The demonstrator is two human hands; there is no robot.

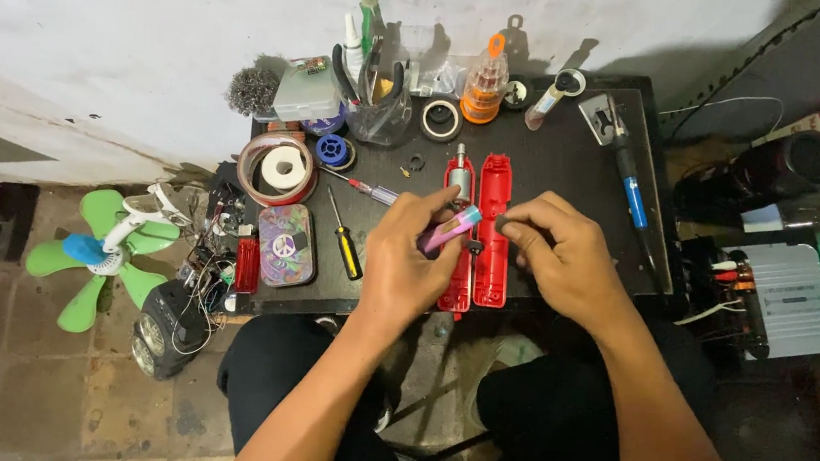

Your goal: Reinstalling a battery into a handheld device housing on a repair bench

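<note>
Pink cell [450, 229] held in left hand [405, 260], pinched at an angle over the red shell [477, 229], which lies split in 2 halves side by side on the bench [574, 166], insides up so the motor end shows. Right hand [558, 251] closed narrow on something small just beside the cell; can't tell what. Screwdriver [345, 238] lies left of the hands, soldering iron [631, 186] right, both near.
</note>
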